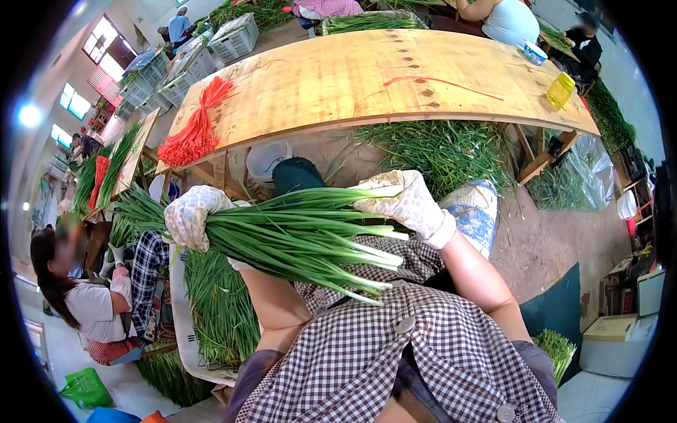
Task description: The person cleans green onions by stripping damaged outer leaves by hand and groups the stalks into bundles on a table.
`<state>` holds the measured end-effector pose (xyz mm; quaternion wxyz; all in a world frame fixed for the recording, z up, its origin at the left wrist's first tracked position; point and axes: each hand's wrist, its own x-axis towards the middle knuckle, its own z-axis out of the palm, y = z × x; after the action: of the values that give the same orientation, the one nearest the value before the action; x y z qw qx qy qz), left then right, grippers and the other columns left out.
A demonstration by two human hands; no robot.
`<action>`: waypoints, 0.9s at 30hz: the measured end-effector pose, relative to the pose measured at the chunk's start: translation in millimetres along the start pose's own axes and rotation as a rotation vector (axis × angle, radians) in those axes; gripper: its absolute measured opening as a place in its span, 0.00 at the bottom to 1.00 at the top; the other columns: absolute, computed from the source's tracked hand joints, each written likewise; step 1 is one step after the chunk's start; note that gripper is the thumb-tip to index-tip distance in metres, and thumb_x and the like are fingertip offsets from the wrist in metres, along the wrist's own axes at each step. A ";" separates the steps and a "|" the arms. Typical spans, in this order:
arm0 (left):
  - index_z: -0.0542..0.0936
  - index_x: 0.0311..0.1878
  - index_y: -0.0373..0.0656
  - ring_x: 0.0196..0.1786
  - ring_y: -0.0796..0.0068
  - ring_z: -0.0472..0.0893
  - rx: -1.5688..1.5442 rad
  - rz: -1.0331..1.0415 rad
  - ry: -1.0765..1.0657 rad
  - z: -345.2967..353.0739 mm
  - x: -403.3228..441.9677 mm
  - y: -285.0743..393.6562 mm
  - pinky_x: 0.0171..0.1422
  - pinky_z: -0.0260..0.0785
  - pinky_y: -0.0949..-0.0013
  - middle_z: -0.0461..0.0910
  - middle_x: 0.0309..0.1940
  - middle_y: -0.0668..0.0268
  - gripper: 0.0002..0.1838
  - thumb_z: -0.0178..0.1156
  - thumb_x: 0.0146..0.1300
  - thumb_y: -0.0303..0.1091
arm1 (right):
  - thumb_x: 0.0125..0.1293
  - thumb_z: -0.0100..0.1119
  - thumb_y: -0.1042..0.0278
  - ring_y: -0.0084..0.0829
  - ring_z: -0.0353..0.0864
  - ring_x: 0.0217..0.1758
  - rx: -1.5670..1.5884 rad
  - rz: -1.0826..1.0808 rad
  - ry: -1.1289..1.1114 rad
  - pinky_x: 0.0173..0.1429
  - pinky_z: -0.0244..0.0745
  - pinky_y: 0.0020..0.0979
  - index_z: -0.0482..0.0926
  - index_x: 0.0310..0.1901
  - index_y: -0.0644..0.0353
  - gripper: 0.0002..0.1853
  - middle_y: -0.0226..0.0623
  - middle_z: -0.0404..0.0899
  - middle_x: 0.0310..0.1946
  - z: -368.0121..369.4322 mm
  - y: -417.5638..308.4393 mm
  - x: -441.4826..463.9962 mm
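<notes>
A thick bunch of garlic chives (296,225) lies across my lap area, its green leaves to the left and white stem ends fanned out to the right. My left hand (196,215), in a pale patterned glove, is wrapped round the leafy part. My right hand (407,204), gloved alike, is closed on a few white stem ends at the bunch's upper right. Its fingertips are partly hidden. Below the bunch at my left side stands a white crate (185,331) holding more loose chives (220,303).
A long wooden table (317,77) stands ahead, bearing red ties (197,127), a single red strip (444,85) and a yellow container (560,90). Cut greens (444,151) and a white bucket (268,158) lie beneath. A co-worker (92,303) sits at left.
</notes>
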<state>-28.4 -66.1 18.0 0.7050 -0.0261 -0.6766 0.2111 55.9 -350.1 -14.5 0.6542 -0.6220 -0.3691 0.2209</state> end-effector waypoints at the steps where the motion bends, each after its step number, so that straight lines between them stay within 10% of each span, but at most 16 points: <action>1: 0.76 0.26 0.38 0.19 0.69 0.80 -0.004 -0.005 -0.009 -0.3 0.3 -0.2 0.27 0.78 0.67 0.79 0.18 0.60 0.10 0.55 0.61 0.31 | 0.55 0.70 0.70 0.17 0.83 0.35 -0.031 0.004 -0.013 0.41 0.79 0.24 0.84 0.43 0.65 0.13 0.35 0.86 0.35 -1.2 -0.4 -0.8; 9: 0.76 0.26 0.36 0.21 0.67 0.81 -0.061 -0.060 -0.132 -9.1 7.1 21.3 0.26 0.79 0.65 0.79 0.19 0.58 0.09 0.58 0.60 0.31 | 0.51 0.68 0.62 0.25 0.83 0.27 -0.401 -0.112 0.120 0.36 0.77 0.25 0.86 0.35 0.57 0.12 0.38 0.85 0.26 -48.9 29.1 -10.1; 11: 0.76 0.26 0.36 0.21 0.67 0.81 -0.056 -0.035 -0.107 -7.1 10.0 27.6 0.26 0.79 0.65 0.79 0.19 0.58 0.09 0.57 0.60 0.30 | 0.53 0.66 0.61 0.30 0.84 0.30 -0.431 0.088 0.264 0.38 0.78 0.28 0.87 0.34 0.55 0.10 0.38 0.85 0.28 -93.2 46.8 -15.8; 15: 0.77 0.27 0.35 0.23 0.65 0.82 -0.002 -0.028 -0.169 -7.0 12.8 31.2 0.29 0.79 0.66 0.80 0.20 0.57 0.08 0.56 0.60 0.29 | 0.53 0.66 0.60 0.31 0.85 0.39 -1.558 0.659 0.344 0.44 0.78 0.32 0.86 0.41 0.54 0.14 0.43 0.84 0.39 -162.8 83.9 -29.2; 19: 0.77 0.29 0.34 0.25 0.65 0.83 -0.034 -0.140 -0.299 -25.8 10.3 39.5 0.30 0.80 0.66 0.80 0.21 0.57 0.09 0.55 0.61 0.29 | 0.62 0.65 0.64 0.22 0.80 0.48 -0.239 0.057 0.190 0.57 0.73 0.25 0.81 0.53 0.57 0.18 0.34 0.83 0.49 -70.5 6.1 -11.8; 27: 0.76 0.28 0.37 0.21 0.69 0.82 0.095 -0.111 -0.018 -18.1 -0.7 22.6 0.29 0.80 0.70 0.81 0.21 0.58 0.11 0.58 0.61 0.35 | 0.63 0.60 0.71 0.23 0.82 0.32 -0.179 0.032 0.024 0.41 0.78 0.24 0.84 0.40 0.65 0.08 0.37 0.85 0.32 -12.5 0.7 17.9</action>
<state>-16.9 -41.3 8.5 0.7099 0.0468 -0.6726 0.2039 76.8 -344.7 -10.8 0.5970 -0.6862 -0.3696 0.1899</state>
